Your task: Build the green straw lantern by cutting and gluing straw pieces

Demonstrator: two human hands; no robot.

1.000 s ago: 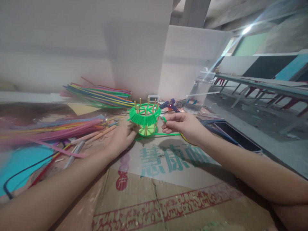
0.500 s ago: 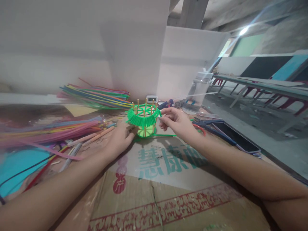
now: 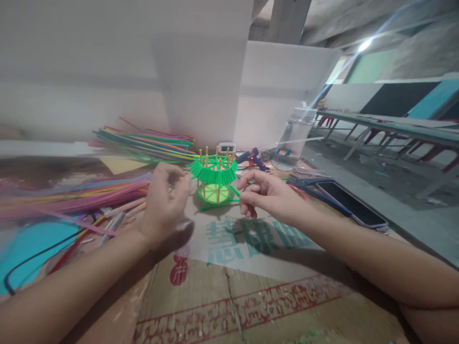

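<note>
Pipe-cleaner structure (image 3: 215,177), bright green, stands upright near the middle of the surface (image 3: 124,301) in the head view, with a ruffled band around its upper part, a pale green base and wooden sticks (image 3: 219,167) rising past the band. The left hand (image 3: 163,203) is raised just to its left, its grip loosely curved, with thumb and fingers apart and nothing visible between them. The right hand (image 3: 267,193) hangs just to its right, fingertips near a loose green stem (image 3: 234,191); whether that grip pinches the stem cannot be told. Behind stand a small digital display (image 3: 227,147), a glue gun (image 3: 251,156) and a clear water container (image 3: 292,141). A multicoloured pipe-cleaner bundle (image 3: 143,143) lies back left, a blurred, mostly pink bundle (image 3: 107,195) nearer. A smartphone (image 3: 349,203) lies at right; printed cardboard (image 3: 193,306) spreads in front.
</note>
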